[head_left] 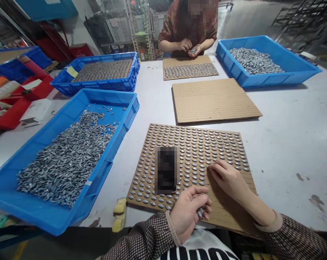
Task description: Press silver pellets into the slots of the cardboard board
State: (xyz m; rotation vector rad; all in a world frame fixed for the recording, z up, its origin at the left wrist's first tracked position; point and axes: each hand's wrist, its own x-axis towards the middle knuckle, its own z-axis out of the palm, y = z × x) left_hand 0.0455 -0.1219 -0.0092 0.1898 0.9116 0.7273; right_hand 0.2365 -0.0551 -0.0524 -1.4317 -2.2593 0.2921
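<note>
A sheet of cardboard point(228, 213) lies before me, set with rows of small grey pointed-oval metal pieces point(195, 168). My left hand point(189, 209) is palm up over its near edge, fingers curled around a few loose oval metal pieces point(199, 212). Over the right part of the sheet, my right hand point(229, 178) has its fingertips pinched together at the end of a row; whatever sits between them is hidden. A dark phone-like object point(166, 169), blurred out, rests on the left half of the sheet.
At left stands a blue tray point(125, 115) heaped with metal pieces, and behind it a blue crate point(136, 68). Stacked bare cardboard point(214, 99) lies beyond my sheet. Opposite, a person point(189, 32) handles pieces above another cardboard sheet point(179, 63), near a second blue tray point(296, 68).
</note>
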